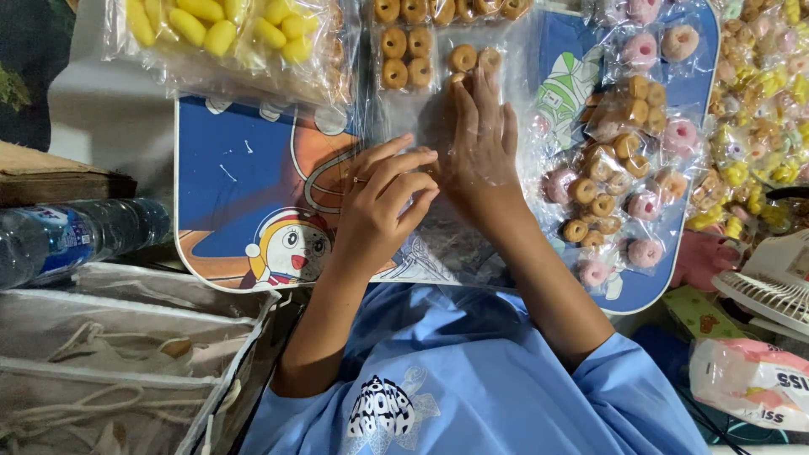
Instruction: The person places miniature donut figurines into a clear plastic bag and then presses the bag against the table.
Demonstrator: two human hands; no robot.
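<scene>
My right hand (480,147) lies flat with the fingers stretched away from me, seemingly inside a clear plastic bag (447,240) on a blue cartoon-printed tray table (227,185). Brown ring-shaped snacks (462,57) sit in the bag just past its fingertips. My left hand (379,198), with a ring on one finger, is curled beside the right wrist and pinches the bag's film near its mouth.
A bag of yellow puffed snacks (219,29) lies at the far left of the table. Packed bags of pink and brown rings (615,177) cover the right side, beside a heap of mixed coloured snacks (758,109). A water bottle (67,240), a clear zip pouch (126,354) and a white fan (771,282) flank me.
</scene>
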